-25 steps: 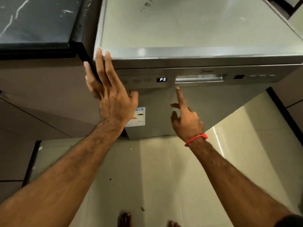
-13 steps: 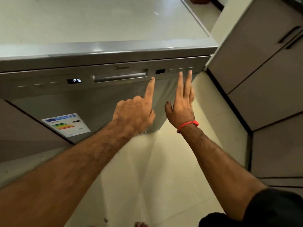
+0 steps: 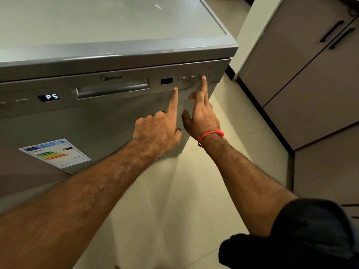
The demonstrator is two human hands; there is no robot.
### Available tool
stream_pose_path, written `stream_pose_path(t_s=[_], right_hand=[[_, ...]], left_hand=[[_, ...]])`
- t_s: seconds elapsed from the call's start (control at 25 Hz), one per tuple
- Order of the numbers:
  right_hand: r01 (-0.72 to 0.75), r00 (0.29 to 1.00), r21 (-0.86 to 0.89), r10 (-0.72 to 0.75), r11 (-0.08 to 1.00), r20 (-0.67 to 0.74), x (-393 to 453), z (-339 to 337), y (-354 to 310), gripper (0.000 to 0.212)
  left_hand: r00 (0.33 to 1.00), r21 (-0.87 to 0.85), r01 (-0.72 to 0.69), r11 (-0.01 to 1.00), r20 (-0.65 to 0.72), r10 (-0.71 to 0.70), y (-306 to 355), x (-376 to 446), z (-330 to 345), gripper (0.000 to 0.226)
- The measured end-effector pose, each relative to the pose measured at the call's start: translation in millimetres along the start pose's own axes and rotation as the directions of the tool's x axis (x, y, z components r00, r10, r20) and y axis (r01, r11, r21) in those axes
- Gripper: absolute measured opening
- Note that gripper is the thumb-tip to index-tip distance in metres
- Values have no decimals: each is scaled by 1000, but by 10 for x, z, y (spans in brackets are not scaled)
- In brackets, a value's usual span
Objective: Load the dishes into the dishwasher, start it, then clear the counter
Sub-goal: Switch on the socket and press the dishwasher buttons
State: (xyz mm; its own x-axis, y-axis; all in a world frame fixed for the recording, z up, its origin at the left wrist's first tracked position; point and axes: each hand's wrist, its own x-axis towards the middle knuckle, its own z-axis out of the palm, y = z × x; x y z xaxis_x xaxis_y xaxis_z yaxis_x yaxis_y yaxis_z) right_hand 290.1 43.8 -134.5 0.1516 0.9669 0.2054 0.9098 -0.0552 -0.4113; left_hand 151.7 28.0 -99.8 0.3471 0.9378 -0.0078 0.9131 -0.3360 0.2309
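A person leans over a closed grey dishwasher (image 3: pixel 108 121), both bare forearms reaching up from the near edge of the view toward the control strip along the top of its door. The left hand (image 3: pixel 157 131) has its index finger straight and raised, the tip touching the door just below the strip, under a small dark window (image 3: pixel 166 81); its other fingers are curled into the palm and hold nothing. The right hand (image 3: pixel 202 115), just beside it on the right with a red string (image 3: pixel 210 134) around the wrist, stretches one long finger up so that the tip sits on the rightmost button (image 3: pixel 204 76) of a short row near the door's right end; the neighbouring finger is bent lower and the thumb sticks out to the left. Neither hand grips anything.

Left of both hands, the recessed door handle (image 3: pixel 111 89) sits under the brand name, and farther left a small lit display (image 3: pixel 50 97) reads "P5". An energy label (image 3: pixel 54 153) is stuck lower on the door, near the left forearm. The machine's flat top surface (image 3: pixel 97 22) spreads away toward the far side. On the right stand beige cabinets (image 3: pixel 303 78) with dark bar handles, and pale floor tiles (image 3: pixel 194 191) run beneath the arms.
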Motion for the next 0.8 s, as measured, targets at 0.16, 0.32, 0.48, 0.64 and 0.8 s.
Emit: stream_pose_path(t_s=[0.16,0.32,0.48,0.64,0.8], right_hand=[[-142,982,213,165,967,-94,51,-206,-220,31],[-209,970,453,242,867,-15,-224,-51,-512,12],[42,975,343,-113,938,189,-509,397,-981,21],[303,888,242,-365,922,280,-623,662,-1584,45],[411,816,280,-487,868,312,-686,785,-2083,50]], left_hand=[[991,-134,120,984,69,-111,-205,-243,94,100],[976,-178,218,960,48,-213,-562,-586,112,95],[923,-282,377,882,29,-385,-1086,-854,53,106],[842,-303,503,809,-40,-538,-1593,-1161,-52,108],[787,-275,589,760,-17,-616,-1892,-1358,-211,106]])
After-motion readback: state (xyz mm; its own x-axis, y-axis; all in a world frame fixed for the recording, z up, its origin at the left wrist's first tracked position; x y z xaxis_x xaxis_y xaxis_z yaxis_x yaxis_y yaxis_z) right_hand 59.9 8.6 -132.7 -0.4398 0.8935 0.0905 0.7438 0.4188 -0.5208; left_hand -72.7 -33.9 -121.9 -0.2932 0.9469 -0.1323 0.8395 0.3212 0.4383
